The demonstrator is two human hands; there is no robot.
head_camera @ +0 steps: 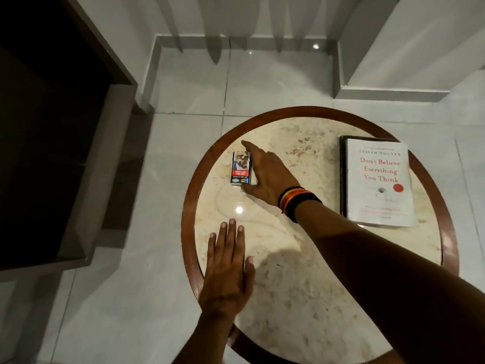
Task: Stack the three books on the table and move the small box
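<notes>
A small box with a printed label lies flat on the left part of the round marble table. My right hand reaches across the table and rests against the box's right edge. Its forefinger points past the box's far end and its thumb sits at the near corner; the fingers are spread, not closed on the box. My left hand lies flat and open on the table near its left rim, holding nothing. A white book tops a stack at the right, with a dark book's edge showing under it.
The table has a wooden rim and stands on a pale tiled floor. A dark piece of furniture stands to the left. Walls and a skirting corner close off the far side.
</notes>
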